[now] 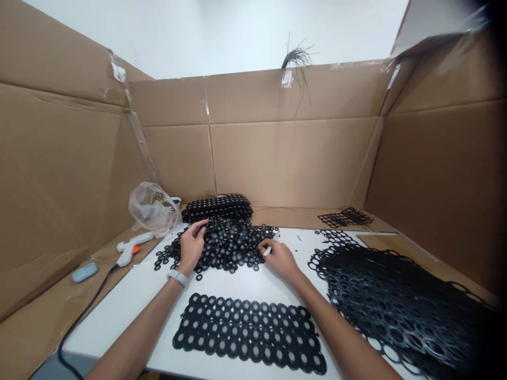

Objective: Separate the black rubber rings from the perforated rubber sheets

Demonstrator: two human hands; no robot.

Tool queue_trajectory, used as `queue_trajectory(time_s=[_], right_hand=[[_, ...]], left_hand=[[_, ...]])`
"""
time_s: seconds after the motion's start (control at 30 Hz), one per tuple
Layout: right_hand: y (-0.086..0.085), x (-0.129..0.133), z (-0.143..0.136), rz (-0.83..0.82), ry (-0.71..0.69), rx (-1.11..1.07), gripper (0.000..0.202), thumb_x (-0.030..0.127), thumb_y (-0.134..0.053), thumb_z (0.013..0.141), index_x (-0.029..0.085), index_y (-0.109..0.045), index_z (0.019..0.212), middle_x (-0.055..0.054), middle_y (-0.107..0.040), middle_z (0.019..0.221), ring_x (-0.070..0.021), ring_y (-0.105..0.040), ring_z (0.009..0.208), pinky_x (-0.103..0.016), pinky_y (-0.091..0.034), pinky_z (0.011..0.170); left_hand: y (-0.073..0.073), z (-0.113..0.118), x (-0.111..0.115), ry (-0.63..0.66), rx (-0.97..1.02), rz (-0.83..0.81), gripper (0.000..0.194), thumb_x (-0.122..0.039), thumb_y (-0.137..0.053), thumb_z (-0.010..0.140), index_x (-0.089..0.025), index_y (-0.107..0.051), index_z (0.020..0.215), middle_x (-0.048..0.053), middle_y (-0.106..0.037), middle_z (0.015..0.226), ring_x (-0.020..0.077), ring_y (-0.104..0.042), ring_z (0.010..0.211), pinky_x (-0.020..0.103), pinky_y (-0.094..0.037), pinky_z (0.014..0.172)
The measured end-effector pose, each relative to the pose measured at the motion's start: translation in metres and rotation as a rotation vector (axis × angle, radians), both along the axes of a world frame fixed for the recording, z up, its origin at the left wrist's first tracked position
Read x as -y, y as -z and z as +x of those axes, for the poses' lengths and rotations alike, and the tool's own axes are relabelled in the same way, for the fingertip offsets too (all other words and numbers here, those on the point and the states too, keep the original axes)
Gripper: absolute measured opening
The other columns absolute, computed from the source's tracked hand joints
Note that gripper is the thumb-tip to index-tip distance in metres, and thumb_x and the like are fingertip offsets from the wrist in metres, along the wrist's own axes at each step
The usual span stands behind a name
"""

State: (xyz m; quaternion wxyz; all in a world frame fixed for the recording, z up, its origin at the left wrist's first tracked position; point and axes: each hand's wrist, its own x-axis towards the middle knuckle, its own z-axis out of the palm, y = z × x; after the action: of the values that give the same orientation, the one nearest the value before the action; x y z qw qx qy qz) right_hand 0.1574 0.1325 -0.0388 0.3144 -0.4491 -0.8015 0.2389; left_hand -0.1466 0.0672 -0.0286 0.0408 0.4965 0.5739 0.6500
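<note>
Clamped the right grip (280, 258) on a white stick-like tool (268, 250) below frame centre; placed the left grip (193, 247) at the black ring pile (227, 243), lower centre-left; could not tell its closure.

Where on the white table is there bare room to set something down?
The table is bare between the cord and left forearm, and mostly so between ring pile and mat. Crowded: the pile by the left hand, and the table's right side, under nets.

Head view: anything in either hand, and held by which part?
Right hand: a slim white object, its near end protruding from the grip. Left hand, at the black rings: cannot tell.
</note>
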Motion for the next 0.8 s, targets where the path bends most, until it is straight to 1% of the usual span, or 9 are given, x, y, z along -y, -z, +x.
queue_trajectory(time_s=[0.13, 0.37, 0.6, 0.8], right_hand=[[-0.0001, 0.0002, 0.0001, 0.003, -0.004, -0.001, 0.024, 0.020, -0.058, 0.093, 0.026, -0.080, 0.101, 0.000, -0.080, 0.108, -0.0204, -0.071, 0.099, -0.025, -0.045, 0.084], [0.0013, -0.0007, -0.0004, 0.000, -0.002, -0.005, 0.026, 0.015, -0.058, 0.090, 0.026, -0.080, 0.099, 0.000, -0.080, 0.106, -0.0198, -0.071, 0.096, -0.024, -0.044, 0.083], [0.0010, -0.0003, -0.0001, 0.012, -0.004, 0.000, 0.024, 0.018, -0.059, 0.092, 0.026, -0.080, 0.100, 0.000, -0.080, 0.108, -0.0209, -0.071, 0.099, -0.025, -0.044, 0.083], [0.0008, 0.0000, -0.0004, 0.006, -0.001, 0.005, 0.025, 0.018, -0.058, 0.093, 0.026, -0.080, 0.101, 0.000, -0.080, 0.107, -0.0208, -0.071, 0.099, -0.025, -0.046, 0.086]], left_hand=[[0.0001, -0.0001, -0.0004, -0.004, -0.008, 0.006, 0.029, -0.027, -0.062, 0.096, -0.022, -0.079, 0.119, 0.011, -0.077, 0.130, 0.0291, -0.072, 0.119, 0.050, -0.053, 0.114], [0.0012, 0.0000, -0.0014, 0.010, 0.017, 0.015, 0.029, -0.029, -0.063, 0.096, -0.021, -0.079, 0.118, 0.012, -0.077, 0.129, 0.0294, -0.074, 0.116, 0.051, -0.054, 0.112], [-0.0002, 0.0012, 0.0004, 0.004, 0.004, 0.012, 0.029, -0.029, -0.062, 0.096, -0.022, -0.080, 0.119, 0.011, -0.077, 0.128, 0.0292, -0.073, 0.118, 0.050, -0.054, 0.112], [-0.0042, 0.0029, 0.0030, -0.058, -0.053, -0.015, 0.029, -0.030, -0.062, 0.095, -0.023, -0.081, 0.116, 0.010, -0.079, 0.122, 0.0297, -0.074, 0.110, 0.049, -0.056, 0.106]])
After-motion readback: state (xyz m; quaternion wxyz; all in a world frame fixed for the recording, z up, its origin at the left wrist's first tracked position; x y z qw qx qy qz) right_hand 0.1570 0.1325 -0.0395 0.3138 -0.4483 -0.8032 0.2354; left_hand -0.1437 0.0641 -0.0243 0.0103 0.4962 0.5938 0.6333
